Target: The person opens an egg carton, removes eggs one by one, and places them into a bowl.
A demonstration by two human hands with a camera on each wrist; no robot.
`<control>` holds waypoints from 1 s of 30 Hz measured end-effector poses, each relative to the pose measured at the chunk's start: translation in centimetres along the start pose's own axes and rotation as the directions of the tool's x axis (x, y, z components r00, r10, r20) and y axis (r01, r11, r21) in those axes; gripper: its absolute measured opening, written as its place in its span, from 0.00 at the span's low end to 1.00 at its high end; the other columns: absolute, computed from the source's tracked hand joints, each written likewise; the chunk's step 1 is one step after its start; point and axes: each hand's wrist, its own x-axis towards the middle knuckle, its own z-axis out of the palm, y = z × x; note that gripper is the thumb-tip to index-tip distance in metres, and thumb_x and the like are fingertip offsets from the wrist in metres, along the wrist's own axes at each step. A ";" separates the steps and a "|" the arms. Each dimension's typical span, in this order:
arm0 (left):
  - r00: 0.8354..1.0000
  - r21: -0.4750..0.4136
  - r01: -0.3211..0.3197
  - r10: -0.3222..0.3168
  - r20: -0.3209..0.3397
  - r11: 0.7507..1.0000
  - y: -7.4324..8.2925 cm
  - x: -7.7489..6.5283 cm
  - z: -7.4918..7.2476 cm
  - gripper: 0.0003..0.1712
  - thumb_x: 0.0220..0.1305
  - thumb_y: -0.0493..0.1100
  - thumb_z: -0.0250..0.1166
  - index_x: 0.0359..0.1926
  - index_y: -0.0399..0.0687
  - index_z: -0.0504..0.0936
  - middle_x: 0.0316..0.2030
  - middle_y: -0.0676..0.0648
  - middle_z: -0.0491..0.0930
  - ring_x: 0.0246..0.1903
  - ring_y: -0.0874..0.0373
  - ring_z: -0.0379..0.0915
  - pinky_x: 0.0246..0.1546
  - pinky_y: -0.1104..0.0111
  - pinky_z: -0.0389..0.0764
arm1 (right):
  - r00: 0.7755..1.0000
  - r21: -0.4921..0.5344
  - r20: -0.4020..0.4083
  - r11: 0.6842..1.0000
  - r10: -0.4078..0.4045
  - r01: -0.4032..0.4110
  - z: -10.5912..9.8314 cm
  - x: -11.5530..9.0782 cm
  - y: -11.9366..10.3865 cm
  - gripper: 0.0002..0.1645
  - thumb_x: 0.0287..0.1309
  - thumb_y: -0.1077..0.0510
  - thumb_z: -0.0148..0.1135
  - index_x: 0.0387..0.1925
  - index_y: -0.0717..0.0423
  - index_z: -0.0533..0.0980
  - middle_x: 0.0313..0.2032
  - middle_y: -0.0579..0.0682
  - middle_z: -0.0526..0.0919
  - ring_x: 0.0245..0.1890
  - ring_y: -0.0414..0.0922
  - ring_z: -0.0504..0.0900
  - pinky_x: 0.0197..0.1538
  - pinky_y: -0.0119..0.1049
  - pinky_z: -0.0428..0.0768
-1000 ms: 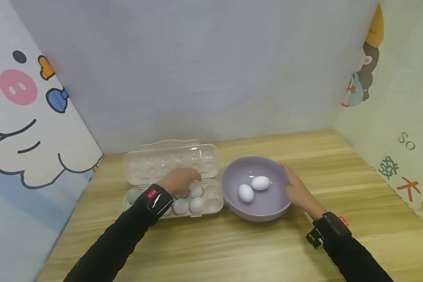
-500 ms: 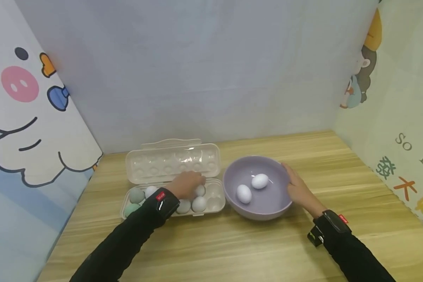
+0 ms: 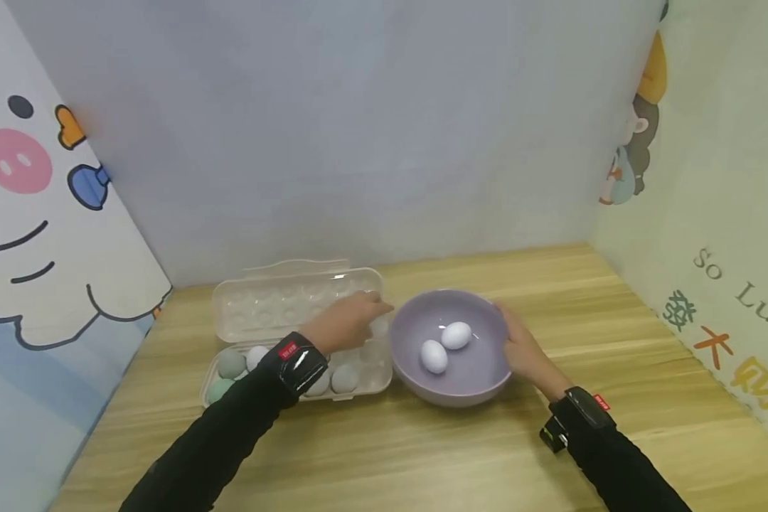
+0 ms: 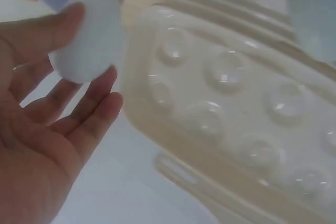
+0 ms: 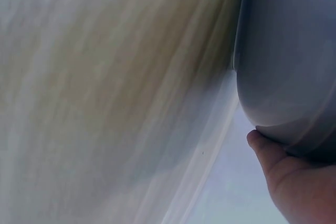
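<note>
A wood-grain bench point(image 3: 461, 462) bears an open clear plastic egg box point(image 3: 379, 373), its lid leaning back. Just to the right of the box stands a purple bowl point(image 3: 476, 373). The person's right hand point(image 3: 531, 355) grips the bowl at its right side, thumb against the outer wall. Over the box's right end, near the bowl, the left hand point(image 3: 342, 323) pinches a pale egg point(image 4: 94, 35) between thumb and fingers. Two white eggs point(image 3: 456, 335) lie close together inside the bowl; greenish eggs point(image 3: 219, 390) sit at the box's left end
</note>
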 end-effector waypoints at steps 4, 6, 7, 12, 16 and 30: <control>1.000 0.030 0.021 -0.020 -0.015 0.999 0.9 1.0 -0.6 0.24 0.47 0.28 0.70 0.49 0.39 0.83 0.41 0.42 0.79 0.42 0.49 0.76 0.43 0.62 0.82 | 1.000 0.020 0.008 1.000 0.001 -0.001 0.4 -0.1 0.0 0.45 0.49 0.77 0.34 0.74 0.73 0.44 0.74 0.73 0.44 0.75 0.70 0.44 0.75 0.65 0.44; 0.999 0.020 0.026 -0.025 -0.039 0.999 1.2 1.4 -0.8 0.24 0.45 0.29 0.71 0.49 0.39 0.83 0.41 0.42 0.79 0.41 0.49 0.76 0.44 0.60 0.82 | 1.000 0.023 0.011 1.000 -0.004 0.004 0.4 -0.1 0.1 0.46 0.49 0.77 0.35 0.74 0.72 0.44 0.74 0.73 0.44 0.75 0.70 0.44 0.75 0.64 0.44; 0.998 -0.004 0.028 -0.028 -0.048 1.000 1.4 1.6 -0.8 0.24 0.46 0.29 0.71 0.49 0.40 0.82 0.41 0.42 0.80 0.41 0.49 0.77 0.45 0.60 0.82 | 1.000 0.021 0.009 1.000 -0.008 0.008 0.5 -0.1 0.1 0.46 0.49 0.77 0.35 0.74 0.72 0.44 0.74 0.73 0.45 0.75 0.70 0.44 0.75 0.64 0.44; 1.000 -0.100 -0.011 0.009 -0.024 0.995 3.3 3.7 -0.3 0.23 0.50 0.33 0.69 0.50 0.42 0.80 0.44 0.44 0.80 0.41 0.51 0.79 0.44 0.63 0.82 | 1.000 0.028 -0.004 1.000 -0.001 0.001 0.2 0.0 0.3 0.46 0.49 0.77 0.36 0.74 0.71 0.44 0.75 0.71 0.45 0.75 0.69 0.45 0.75 0.63 0.45; 0.996 -0.066 -0.089 0.091 0.022 0.994 5.3 5.7 0.7 0.21 0.47 0.36 0.72 0.44 0.44 0.78 0.41 0.47 0.80 0.38 0.55 0.77 0.39 0.67 0.79 | 1.000 0.032 0.001 0.999 0.012 -0.012 0.1 0.1 0.5 0.47 0.50 0.76 0.36 0.75 0.69 0.44 0.75 0.71 0.45 0.75 0.69 0.46 0.75 0.63 0.46; 0.978 0.189 -0.190 0.168 0.126 0.963 7.5 8.7 4.7 0.17 0.46 0.49 0.76 0.40 0.58 0.83 0.37 0.54 0.85 0.41 0.60 0.79 0.45 0.65 0.73 | 1.000 0.013 -0.011 1.000 0.017 -0.017 0.2 -0.1 0.4 0.47 0.50 0.75 0.37 0.75 0.67 0.45 0.73 0.72 0.49 0.73 0.70 0.53 0.73 0.64 0.52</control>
